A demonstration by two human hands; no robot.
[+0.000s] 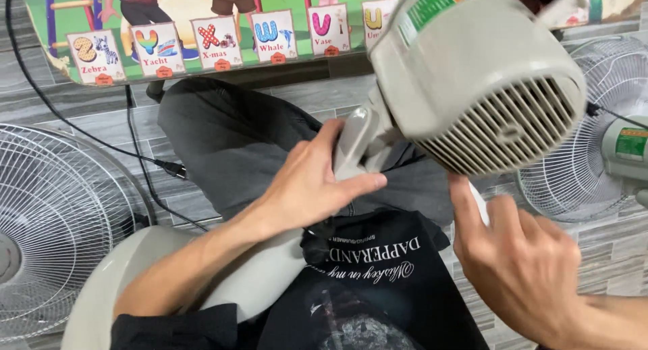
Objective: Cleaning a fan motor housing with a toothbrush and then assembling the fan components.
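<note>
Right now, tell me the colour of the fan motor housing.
Light grey fan motor housing, clearest in the head view.

Prob. a home fan-repair spot: fan grilles (54, 222) on tiled floor (283, 97), kids' alphabet mat (202, 33).

Grey wood-grain floor (101, 120) runs under everything, lit evenly. Along the top edge leans a bright children's alphabet poster (202, 26) with cartoon figures and letter cards. A black cable (145, 157) snakes down the boards. A white wire fan guard (54, 222) lies on the left, another fan (594, 141) on the right.
</note>
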